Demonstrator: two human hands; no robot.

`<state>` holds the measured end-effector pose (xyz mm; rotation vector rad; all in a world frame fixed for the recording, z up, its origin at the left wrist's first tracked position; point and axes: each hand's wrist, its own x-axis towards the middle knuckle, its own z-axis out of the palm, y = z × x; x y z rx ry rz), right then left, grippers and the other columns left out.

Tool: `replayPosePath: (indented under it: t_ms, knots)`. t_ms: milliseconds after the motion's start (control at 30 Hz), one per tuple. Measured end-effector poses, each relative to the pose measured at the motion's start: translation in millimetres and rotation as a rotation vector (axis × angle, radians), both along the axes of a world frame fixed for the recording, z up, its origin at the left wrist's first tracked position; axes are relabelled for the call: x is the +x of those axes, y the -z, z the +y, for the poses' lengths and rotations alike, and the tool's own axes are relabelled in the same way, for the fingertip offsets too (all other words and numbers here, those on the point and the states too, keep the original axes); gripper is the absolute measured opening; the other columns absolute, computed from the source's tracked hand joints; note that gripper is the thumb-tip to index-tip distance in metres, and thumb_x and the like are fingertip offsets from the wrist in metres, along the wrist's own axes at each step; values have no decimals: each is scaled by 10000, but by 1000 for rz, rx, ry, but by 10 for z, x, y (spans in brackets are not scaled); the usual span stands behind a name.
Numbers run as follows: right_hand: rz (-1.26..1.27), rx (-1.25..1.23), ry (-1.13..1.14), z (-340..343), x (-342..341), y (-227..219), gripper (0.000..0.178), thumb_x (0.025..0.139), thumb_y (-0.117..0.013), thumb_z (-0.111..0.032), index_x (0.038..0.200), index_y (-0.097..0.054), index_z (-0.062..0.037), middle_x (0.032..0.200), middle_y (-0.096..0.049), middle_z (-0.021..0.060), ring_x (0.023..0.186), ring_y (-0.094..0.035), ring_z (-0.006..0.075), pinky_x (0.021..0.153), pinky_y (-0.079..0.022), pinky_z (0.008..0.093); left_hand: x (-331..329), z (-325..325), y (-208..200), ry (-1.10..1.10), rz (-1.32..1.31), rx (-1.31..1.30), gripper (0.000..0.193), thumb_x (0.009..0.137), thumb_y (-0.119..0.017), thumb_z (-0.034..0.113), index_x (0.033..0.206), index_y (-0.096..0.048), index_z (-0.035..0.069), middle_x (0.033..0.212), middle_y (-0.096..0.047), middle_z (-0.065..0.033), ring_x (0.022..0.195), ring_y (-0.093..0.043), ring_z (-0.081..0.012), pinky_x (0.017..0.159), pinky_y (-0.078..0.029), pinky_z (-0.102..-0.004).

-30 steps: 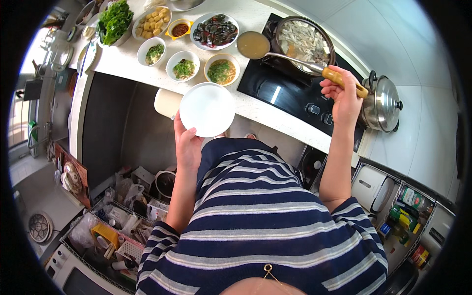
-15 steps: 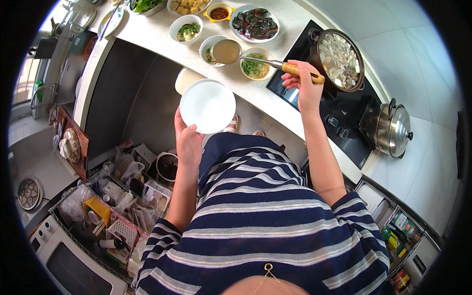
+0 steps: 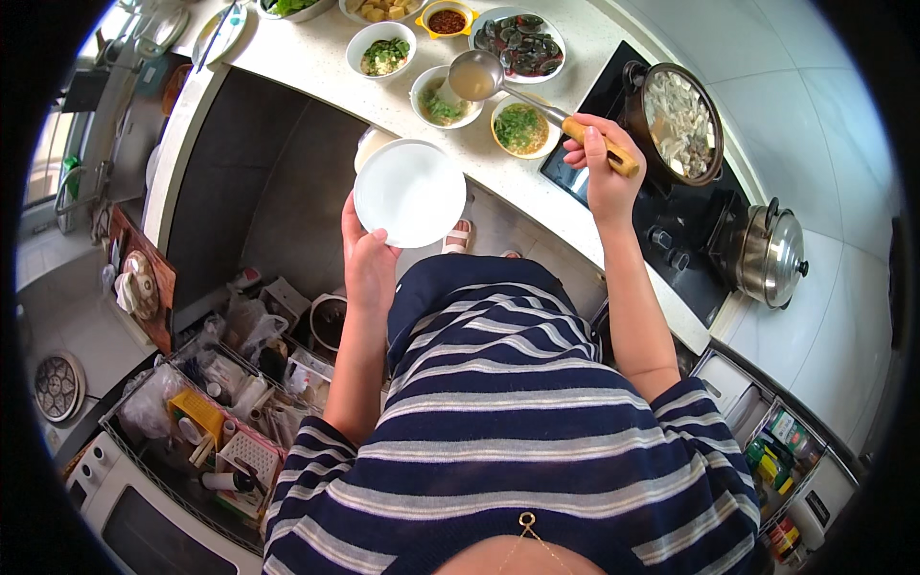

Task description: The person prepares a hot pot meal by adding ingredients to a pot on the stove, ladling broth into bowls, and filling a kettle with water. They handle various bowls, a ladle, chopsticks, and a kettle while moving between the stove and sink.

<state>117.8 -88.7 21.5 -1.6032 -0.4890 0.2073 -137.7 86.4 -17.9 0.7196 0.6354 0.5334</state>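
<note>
Between my left thumb and fingers is the rim of a white bowl, tilted so its inside shows; nothing is in it. My left hand holds it in front of the counter edge. My right hand is closed around the wooden handle of a metal ladle, whose cup still holds some cloudy broth. The cup hangs over the far right rim of a small bowl with chopped greens in broth. Right of that stands a yellow-rimmed bowl of soup with greens. A third bowl, with chopped greens, is to the left.
A dark pot of pale sliced food sits on the black cooktop. Nearer is a lidded steel pot. Farther back stand a plate of dark egg pieces and a yellow sauce dish. A cluttered basket is at lower left.
The small bowl under the ladle now holds cloudy broth around its greens, and the ladle's cup looks less full. The cup has shifted toward that bowl's far right rim.
</note>
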Motion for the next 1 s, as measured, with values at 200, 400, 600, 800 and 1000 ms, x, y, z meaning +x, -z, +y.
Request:
replayPosePath:
  t_ms: [200,400,600,800,1000]
  knots:
    - [232,124,92,-109,87,83,325,1019,-551,-254,1077,-676,41,760,-698,122,565,-645,122,538,-495,204,7,62,-1,-13,-5,17,758,825,-632,184,1504,-302,115,1472,-416,-125,1351,-462,-307,1084,-438,-475]
    - [297,165,66,-36,188,-11,347,1014,-557,-279,1067,-670,44,770,-696,123,574,-649,130,546,-508,217,42,-2,-88,-81,-1,26,762,825,-626,183,1508,-297,111,1476,-410,-134,1346,-464,-311,1067,-451,-478]
    - [293,217,-19,331,313,-46,334,1013,-552,-252,1062,-676,55,766,-690,120,583,-648,137,552,-513,223,32,-14,-154,-128,4,18,745,830,-618,178,1502,-304,111,1485,-404,-140,1349,-458,-319,1066,-452,-479]
    - [282,193,-31,848,314,-14,313,1018,-556,-246,1064,-681,37,765,-689,115,582,-644,128,553,-517,225,93,242,-156,-81,-22,-6,739,836,-606,170,1507,-301,118,1484,-408,-141,1354,-455,-319,1076,-445,-479]
    - [204,100,-60,1272,126,99,227,1011,-571,-163,1093,-684,16,865,-688,81,687,-659,105,624,-537,211,162,783,-188,39,27,-29,745,822,-600,152,1507,-308,116,1457,-437,-119,1317,-481,-273,1050,-439,-416]
